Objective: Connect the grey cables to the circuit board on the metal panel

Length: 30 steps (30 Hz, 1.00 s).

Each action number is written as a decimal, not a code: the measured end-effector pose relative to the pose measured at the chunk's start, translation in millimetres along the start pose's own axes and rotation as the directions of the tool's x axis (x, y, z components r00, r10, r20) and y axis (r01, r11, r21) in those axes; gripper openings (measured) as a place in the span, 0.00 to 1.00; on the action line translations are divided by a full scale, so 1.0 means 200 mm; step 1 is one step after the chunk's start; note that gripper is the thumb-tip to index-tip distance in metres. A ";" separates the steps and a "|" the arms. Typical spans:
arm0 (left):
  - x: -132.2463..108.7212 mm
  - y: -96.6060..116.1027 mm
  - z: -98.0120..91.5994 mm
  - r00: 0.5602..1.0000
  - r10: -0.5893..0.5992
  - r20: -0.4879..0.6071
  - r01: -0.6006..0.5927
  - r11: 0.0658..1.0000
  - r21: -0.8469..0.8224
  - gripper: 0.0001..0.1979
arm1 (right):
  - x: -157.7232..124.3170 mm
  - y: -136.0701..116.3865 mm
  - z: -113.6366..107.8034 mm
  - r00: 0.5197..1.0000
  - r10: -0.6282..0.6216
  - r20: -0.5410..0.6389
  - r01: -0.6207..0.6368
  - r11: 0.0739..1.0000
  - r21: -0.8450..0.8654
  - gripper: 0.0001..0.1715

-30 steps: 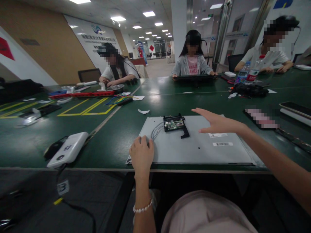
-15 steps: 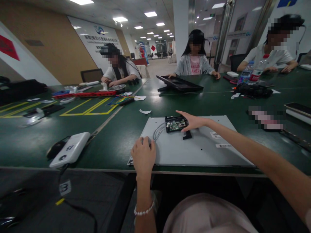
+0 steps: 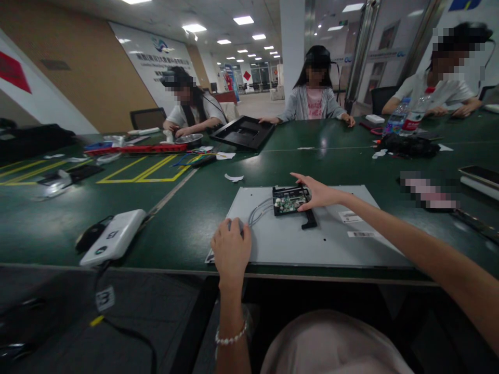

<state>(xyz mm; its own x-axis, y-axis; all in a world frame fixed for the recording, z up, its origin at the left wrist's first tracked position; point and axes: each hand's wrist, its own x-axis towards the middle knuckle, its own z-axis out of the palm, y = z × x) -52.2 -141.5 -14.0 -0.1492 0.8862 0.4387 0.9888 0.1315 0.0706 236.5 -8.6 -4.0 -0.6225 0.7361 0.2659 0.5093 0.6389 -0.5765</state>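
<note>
A flat grey panel (image 3: 280,244) lies near the table's front edge. On its upper part rests a black bracket with a green circuit board (image 3: 288,203), and grey cables (image 3: 258,210) curve from it towards the left. My right hand (image 3: 317,193) grips the right side of the bracket between thumb and fingers. My left hand (image 3: 233,246) is curled over the panel's left part, at the cable end, around a dark object that its fingers mostly hide. White labels (image 3: 351,217) are stuck on the panel's right part.
A white power bank (image 3: 114,238) lies at the left. A phone (image 3: 429,192) is at the right. Bottles (image 3: 415,117) and a black bag (image 3: 409,145) stand farther back. Across the table, a person's hand touches a black frame (image 3: 245,132); two other people sit there.
My right hand and the bracket with the board have shifted slightly right. Across the table, the black frame has moved left and turned. My left hand has hardly moved.
</note>
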 end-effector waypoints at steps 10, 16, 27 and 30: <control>-0.01 0.01 0.01 0.998 -0.003 -0.064 -0.005 0.994 -0.113 0.19 | -0.26 -0.05 0.01 0.998 0.040 -0.051 -0.036 0.996 0.080 0.64; 0.00 0.00 0.00 0.996 0.093 -0.020 -0.095 0.982 -0.162 0.17 | -0.32 -0.04 0.04 0.996 0.015 -0.092 -0.007 0.997 0.081 0.62; -0.03 0.03 -0.02 0.985 0.163 0.052 -0.162 0.987 -0.011 0.17 | -0.36 -0.02 0.06 0.992 0.014 -0.129 -0.002 0.996 0.092 0.61; -0.05 0.06 -0.04 0.988 0.145 0.058 -0.145 0.989 0.004 0.17 | -0.38 -0.02 0.06 0.993 0.014 -0.116 -0.004 0.997 0.078 0.61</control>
<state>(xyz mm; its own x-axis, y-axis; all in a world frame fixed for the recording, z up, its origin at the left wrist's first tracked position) -38.5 -153.3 -10.0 -0.0040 0.9203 0.3912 1.0000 0.0034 0.0023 275.7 -69.4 -30.9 -0.5421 0.7657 0.3462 0.4640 0.6162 -0.6364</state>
